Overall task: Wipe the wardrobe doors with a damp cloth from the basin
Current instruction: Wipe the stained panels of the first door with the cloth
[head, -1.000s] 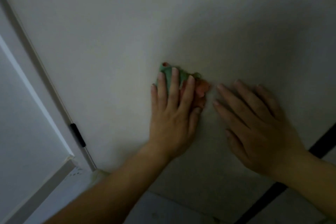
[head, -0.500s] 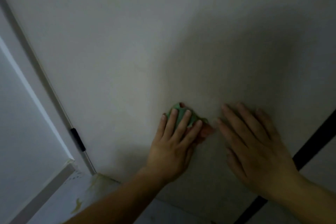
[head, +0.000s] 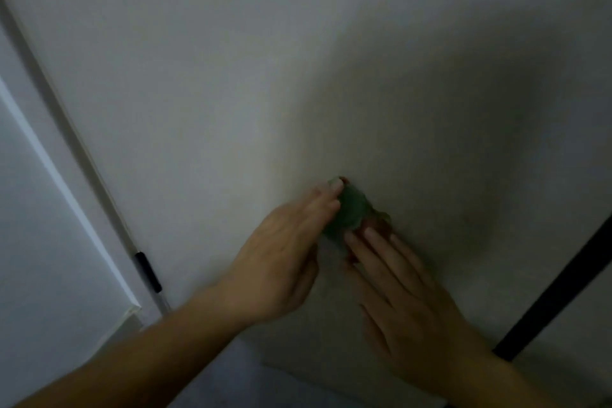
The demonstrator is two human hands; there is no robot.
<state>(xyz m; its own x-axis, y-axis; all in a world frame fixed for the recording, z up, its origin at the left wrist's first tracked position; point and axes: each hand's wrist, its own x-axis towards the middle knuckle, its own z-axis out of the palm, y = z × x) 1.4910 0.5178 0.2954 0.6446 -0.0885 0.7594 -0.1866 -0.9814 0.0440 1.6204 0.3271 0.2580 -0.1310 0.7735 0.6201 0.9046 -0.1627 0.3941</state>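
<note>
Head view: I see the left hand (head: 284, 258), fingers (head: 323, 205) straight, pressing the green cloth (head: 349, 212) to the wardrobe door (head: 231, 93), the right hand (head: 404, 301) flat beside it, fingers straight too.

Wardrobe door (head: 231, 76) spreads flat above; black fitting (head: 148, 272) sits left.

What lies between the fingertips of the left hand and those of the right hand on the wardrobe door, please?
In the head view, the bunched green cloth lies between them, against the wardrobe door; the left hand and right hand both touch it.
</note>
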